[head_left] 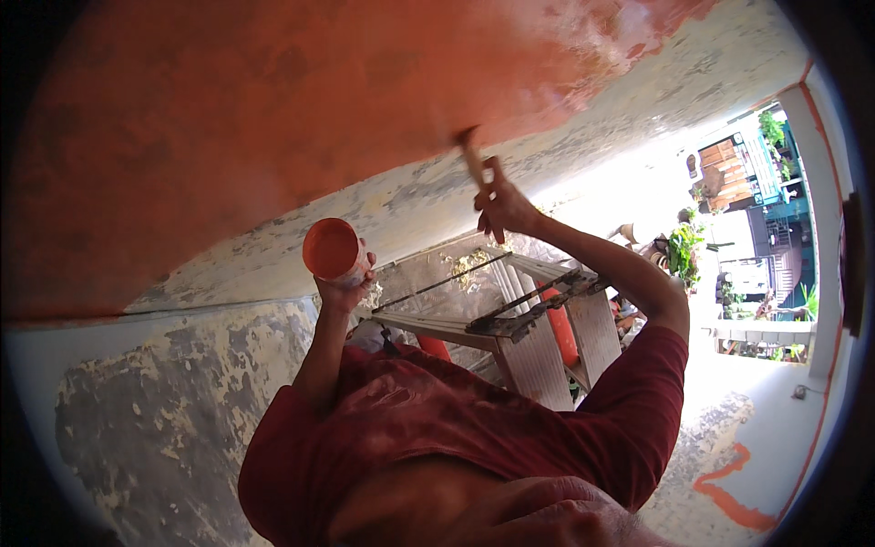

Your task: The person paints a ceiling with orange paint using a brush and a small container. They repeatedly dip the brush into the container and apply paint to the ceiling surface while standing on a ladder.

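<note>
My left hand [344, 290] is wrapped round a small round paint pot [332, 250], its open mouth showing orange paint inside. A paintbrush [474, 162] with a pale handle is gripped by my right hand [503, 205], some of its fingers stretched out. The dark bristles touch the wall [365, 201] near the lower border of its wet orange coat [273, 109]. Below that border the wall is bare, whitish and patchy grey. The pot is held to the left of the brush, apart from it and in front of the bare strip.
A metal stepladder [538, 356] stands below my arms, with red cylindrical shapes [561, 333] behind its rails. At the left, another wall [173, 410] has peeling grey and cream paint. Potted plants [684, 251] and a bright opening lie at the right, beside an orange-edged pillar [825, 228].
</note>
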Available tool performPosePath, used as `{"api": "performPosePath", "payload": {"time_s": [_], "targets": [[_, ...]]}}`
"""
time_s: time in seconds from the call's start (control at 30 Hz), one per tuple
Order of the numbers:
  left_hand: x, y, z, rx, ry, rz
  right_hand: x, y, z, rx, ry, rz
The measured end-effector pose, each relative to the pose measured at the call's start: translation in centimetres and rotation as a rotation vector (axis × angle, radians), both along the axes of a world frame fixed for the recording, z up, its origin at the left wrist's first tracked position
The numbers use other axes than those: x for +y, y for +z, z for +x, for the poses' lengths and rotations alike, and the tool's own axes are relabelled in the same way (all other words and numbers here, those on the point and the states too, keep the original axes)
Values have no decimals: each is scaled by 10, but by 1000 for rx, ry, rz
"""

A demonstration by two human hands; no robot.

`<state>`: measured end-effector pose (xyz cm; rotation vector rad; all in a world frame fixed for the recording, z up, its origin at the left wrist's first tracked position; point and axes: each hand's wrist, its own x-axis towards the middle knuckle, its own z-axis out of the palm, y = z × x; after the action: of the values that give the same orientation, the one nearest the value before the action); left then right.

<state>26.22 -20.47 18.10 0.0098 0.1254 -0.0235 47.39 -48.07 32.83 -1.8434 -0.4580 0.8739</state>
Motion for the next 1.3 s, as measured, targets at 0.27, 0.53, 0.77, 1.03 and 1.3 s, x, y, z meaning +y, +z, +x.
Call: {"api": "performPosePath", "payload": {"time_s": [0.27,0.53,0.77,1.03,1.3], "targets": [[-1,-2,3,49,-24,3,-36,35,39,-251,58,-33],[-3,-1,14,5,-84,-1,-137,18,74,-205,-708,106],[-3,-1,10,30,-96,18,-24,26,13,65,-268,144],[-2,-4,8,23,-83,-17,-7,36,15,-554,256,103],[-9,-1,23,-36,-142,20,-183,14,101,-304,-484,175]]}}
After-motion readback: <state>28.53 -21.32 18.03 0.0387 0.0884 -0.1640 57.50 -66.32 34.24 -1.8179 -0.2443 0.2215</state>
